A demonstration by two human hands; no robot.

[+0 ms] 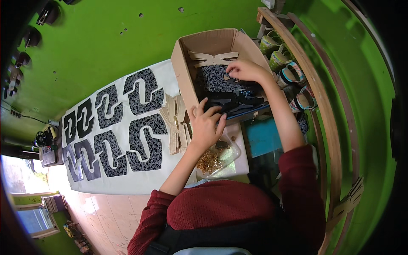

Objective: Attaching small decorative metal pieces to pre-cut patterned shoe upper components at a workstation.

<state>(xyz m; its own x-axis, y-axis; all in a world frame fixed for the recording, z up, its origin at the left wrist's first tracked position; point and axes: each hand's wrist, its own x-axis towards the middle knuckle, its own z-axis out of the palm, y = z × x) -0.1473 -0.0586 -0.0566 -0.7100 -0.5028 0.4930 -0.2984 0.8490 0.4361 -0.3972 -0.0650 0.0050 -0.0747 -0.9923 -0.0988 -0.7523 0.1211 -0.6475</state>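
A cardboard box (208,41) stands open in front of me, with black-and-grey patterned pieces (212,76) and shiny black pieces (229,102) inside. Beige strap-like cut pieces (204,59) lie across its far part. My right hand (246,71) reaches into the box, fingers bent together at a small dark, brown-edged piece over the patterned ones; the fingers partly hide it. At the box's near left corner, my left hand (206,125) spreads its fingers over the edge and the black pieces, gripping nothing. Outside the box, a bundle of similar beige pieces (175,123) lies left of that hand.
Several patterned pieces with S-shaped gaps (135,102) lie in two rows on a white-covered table (117,146). A clear tray of small golden bits (208,162) sits near me. Sandals (293,72) stand by a wooden rack (318,76) on the right.
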